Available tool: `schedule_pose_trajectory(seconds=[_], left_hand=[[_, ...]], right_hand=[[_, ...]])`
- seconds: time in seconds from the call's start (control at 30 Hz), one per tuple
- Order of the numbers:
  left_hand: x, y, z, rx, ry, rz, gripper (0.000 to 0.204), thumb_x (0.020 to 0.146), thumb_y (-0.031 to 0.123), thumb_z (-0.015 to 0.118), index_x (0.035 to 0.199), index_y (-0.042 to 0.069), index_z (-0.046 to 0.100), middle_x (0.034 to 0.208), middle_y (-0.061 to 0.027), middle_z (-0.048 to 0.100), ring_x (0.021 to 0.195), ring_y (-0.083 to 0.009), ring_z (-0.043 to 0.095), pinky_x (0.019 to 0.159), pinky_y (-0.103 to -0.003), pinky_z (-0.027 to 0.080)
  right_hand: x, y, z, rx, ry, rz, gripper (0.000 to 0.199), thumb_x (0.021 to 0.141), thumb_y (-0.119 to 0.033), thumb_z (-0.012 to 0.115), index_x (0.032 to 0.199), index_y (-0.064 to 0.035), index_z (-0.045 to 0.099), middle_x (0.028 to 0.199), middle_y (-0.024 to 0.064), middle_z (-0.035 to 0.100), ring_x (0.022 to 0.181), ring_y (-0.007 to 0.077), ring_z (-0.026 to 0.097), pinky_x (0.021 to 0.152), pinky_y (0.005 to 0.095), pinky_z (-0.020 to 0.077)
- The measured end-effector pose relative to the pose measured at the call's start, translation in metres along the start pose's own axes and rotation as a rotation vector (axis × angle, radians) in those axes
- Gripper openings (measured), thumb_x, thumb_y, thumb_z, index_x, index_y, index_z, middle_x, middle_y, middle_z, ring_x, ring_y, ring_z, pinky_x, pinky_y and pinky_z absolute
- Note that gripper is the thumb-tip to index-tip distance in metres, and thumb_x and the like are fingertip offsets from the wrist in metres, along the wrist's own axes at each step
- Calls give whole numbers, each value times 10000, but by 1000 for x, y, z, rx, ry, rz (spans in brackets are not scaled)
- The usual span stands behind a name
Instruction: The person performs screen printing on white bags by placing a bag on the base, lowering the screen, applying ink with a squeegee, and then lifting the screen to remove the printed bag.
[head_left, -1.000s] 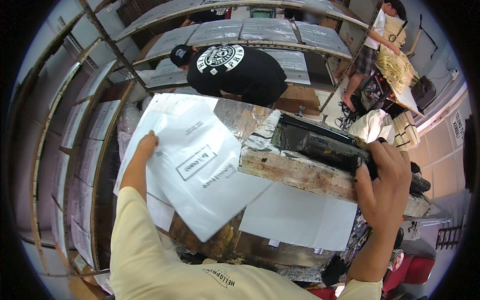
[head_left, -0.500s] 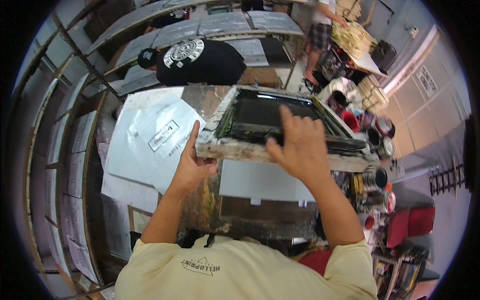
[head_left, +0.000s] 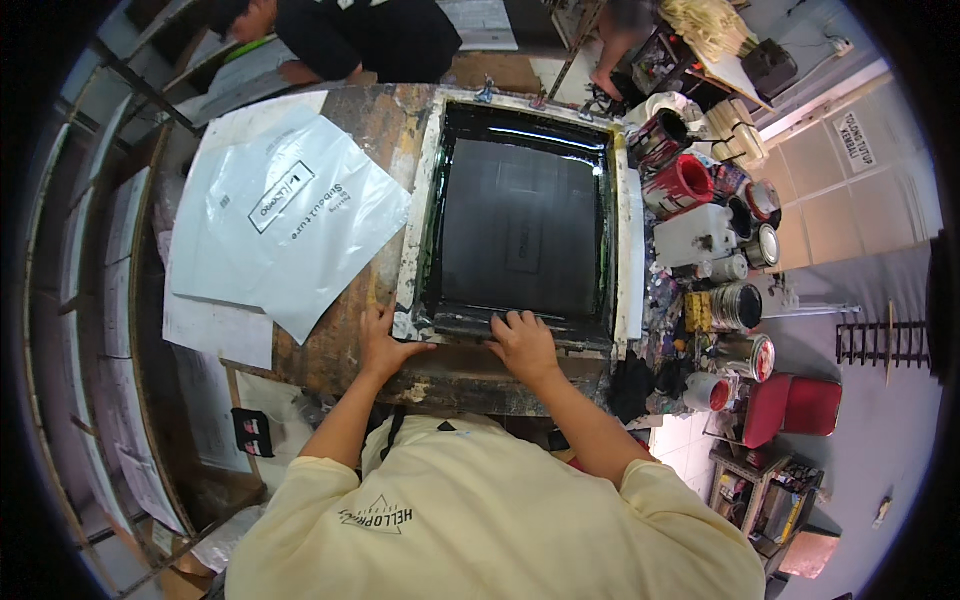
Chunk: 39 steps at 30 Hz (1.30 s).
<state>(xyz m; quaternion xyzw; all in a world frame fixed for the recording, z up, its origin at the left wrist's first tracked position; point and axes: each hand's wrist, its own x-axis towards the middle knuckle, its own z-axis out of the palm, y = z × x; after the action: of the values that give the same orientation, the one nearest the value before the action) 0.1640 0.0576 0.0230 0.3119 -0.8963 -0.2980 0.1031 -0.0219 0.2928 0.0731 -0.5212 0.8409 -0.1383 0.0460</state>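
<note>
A printing screen [head_left: 520,215] with a pale, ink-stained frame and dark mesh lies flat on the worn table. Black ink shines along its far inner side, and a faint rectangular design shows in the mesh. My left hand [head_left: 385,345] is at the near left corner, fingers and thumb spread in an L against the frame. My right hand [head_left: 527,348] grips the near edge, fingers curled over it and thumb at the front. To the left, printed pale plastic bags [head_left: 300,215] lie on a white board. A white strip [head_left: 635,255] shows past the screen's right side.
Ink cans and tubs crowd the right side, among them a red-stained tub [head_left: 680,187] and a metal can [head_left: 735,306]. Shelving racks [head_left: 125,330] stand at the left. A co-worker in black [head_left: 365,40] bends beyond the table. A red chair [head_left: 785,408] stands at the right.
The screen has come down from a raised, tilted position to lie flat, covering the white sheet beneath. My right hand has moved from over the mesh to its near edge.
</note>
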Motion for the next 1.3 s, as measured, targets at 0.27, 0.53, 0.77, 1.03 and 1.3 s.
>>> schedule_pose_trajectory(seconds=[0.27,0.53,0.77,1.03,1.3], left_hand=[[-2,-1,-9,36,-93,-42,1282,472,577,989,1568,102,526,1061,-115,535,1028,-331,495,951,-468,426],[2,0,-15,3,-96,-1,1334,483,563,993,1614,105,455,1061,-119,606,1018,-323,559,947,-473,438],[6,19,-31,-369,-174,-88,1338,548,396,1034,1645,49,352,1054,-154,770,939,-320,739,912,-419,531],[3,37,-49,-514,-156,-187,1046,631,118,996,1530,-45,487,1265,-117,741,1141,-177,677,1033,-342,516],[33,92,-107,-905,29,-48,698,830,131,909,1427,-12,579,1206,-104,732,1090,-178,701,967,-341,552]], right_hand=[[169,87,9,-110,147,-54,523,770,-279,860,1229,-105,679,1043,94,614,984,330,603,833,464,536],[338,181,-31,-127,31,-65,331,941,-426,717,1089,-131,690,1039,107,705,1011,357,691,800,503,567],[306,171,-27,-195,66,-3,385,964,-471,686,1157,-138,698,1040,124,710,1006,356,708,810,500,579],[100,22,-55,-90,-69,46,387,875,-354,800,1084,-104,592,1020,106,648,951,351,669,739,491,592],[73,-40,-193,-149,185,-77,369,908,-401,726,1039,-68,636,940,126,649,961,336,653,896,508,494]])
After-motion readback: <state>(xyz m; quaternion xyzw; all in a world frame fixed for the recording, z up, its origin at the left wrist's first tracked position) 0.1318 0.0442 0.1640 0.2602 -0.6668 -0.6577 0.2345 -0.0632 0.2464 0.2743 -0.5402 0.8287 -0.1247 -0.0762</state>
